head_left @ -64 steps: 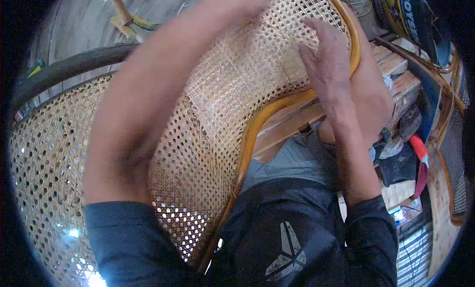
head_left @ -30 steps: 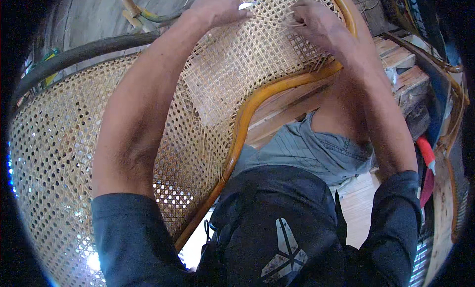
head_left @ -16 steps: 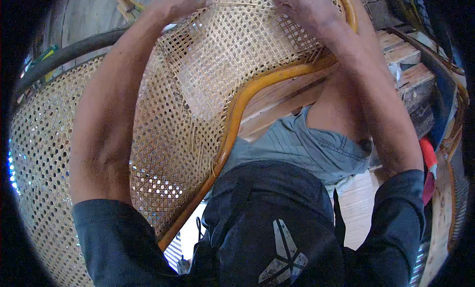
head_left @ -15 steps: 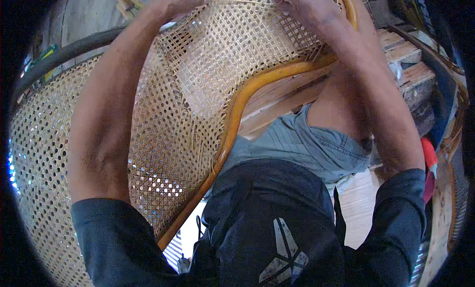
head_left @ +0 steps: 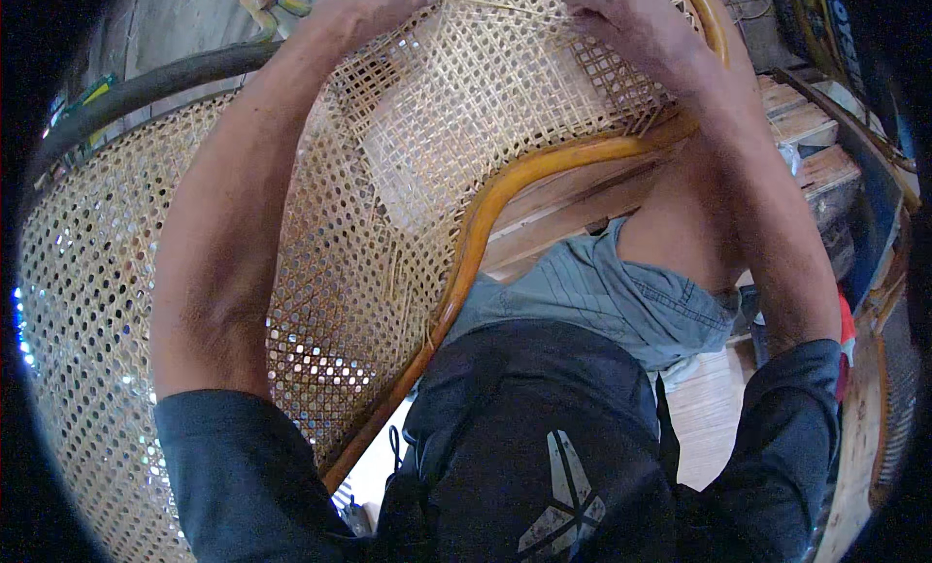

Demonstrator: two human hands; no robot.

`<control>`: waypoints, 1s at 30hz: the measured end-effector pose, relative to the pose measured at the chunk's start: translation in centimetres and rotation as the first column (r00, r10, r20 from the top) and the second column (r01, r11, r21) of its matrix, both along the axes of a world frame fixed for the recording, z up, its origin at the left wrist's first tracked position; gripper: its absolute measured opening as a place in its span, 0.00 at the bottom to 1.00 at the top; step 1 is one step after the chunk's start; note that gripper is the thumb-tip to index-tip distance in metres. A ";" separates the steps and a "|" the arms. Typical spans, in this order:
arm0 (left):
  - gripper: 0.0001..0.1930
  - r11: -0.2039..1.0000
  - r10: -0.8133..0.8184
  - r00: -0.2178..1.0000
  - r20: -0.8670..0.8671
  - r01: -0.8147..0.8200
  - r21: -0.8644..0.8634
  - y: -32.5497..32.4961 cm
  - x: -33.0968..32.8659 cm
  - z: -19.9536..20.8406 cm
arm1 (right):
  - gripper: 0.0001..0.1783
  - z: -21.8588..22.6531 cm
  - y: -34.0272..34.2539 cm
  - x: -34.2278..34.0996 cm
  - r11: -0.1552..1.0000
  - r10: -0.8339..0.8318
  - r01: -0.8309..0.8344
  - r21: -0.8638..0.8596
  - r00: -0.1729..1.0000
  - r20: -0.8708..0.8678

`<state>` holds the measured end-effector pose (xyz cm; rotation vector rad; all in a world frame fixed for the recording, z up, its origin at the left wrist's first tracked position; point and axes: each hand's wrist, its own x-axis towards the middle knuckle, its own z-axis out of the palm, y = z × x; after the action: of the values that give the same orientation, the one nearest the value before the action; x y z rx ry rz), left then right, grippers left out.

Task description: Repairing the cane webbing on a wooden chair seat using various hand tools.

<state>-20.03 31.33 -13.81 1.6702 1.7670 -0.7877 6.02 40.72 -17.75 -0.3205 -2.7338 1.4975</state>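
Observation:
A woven cane panel (head_left: 437,116) with an open lattice lies in front of me, edged by a curved, varnished rattan pole (head_left: 476,228). My left hand (head_left: 374,5) is at the panel's far part, its fingertips hidden by the picture's top edge. A small bright patch shows beside it; I cannot make out what it is. Over the weave to the right, my right hand (head_left: 631,19) has its fingers bent and drawn together. A thin cane strand (head_left: 495,5) runs between the two hands, but its end at the right fingertips is hidden.
A dark curved pole (head_left: 155,95) borders the panel at the far left. Another piece of bent rattan (head_left: 260,5) is beyond it. Stacked wooden boards (head_left: 811,141) stand to the right, near a red object (head_left: 846,330). My leg in grey shorts (head_left: 602,281) is beside the frame.
The panel and both arms sit slightly further right and lower in view. My right hand's bent fingers show more plainly, and the strand between the hands is easier to see.

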 end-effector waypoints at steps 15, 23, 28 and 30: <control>0.23 0.997 -0.056 0.992 -0.109 0.050 -0.064 2.2 -11.6 -2.1 | 0.13 2.5 -0.2 0.9 0.864 -0.474 0.504 0.008 0.806 0.355; 0.23 0.928 0.248 0.966 0.075 -0.259 0.267 6.2 3.4 7.0 | 0.10 4.6 3.0 1.9 0.164 -0.902 0.978 -0.127 0.201 0.382; 0.22 0.975 0.140 0.968 0.207 -0.171 0.141 1.6 8.2 1.2 | 0.10 2.8 3.1 1.5 0.316 -0.897 0.949 0.001 0.298 0.326; 0.22 0.945 0.224 0.930 0.291 -0.280 0.167 -0.1 7.9 -0.5 | 0.10 1.8 3.1 1.9 0.418 -0.893 0.878 0.234 0.349 0.285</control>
<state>-12.11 31.25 -14.30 1.5461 1.8665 -0.2542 7.94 43.84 -15.96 -1.9019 -1.9845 1.0455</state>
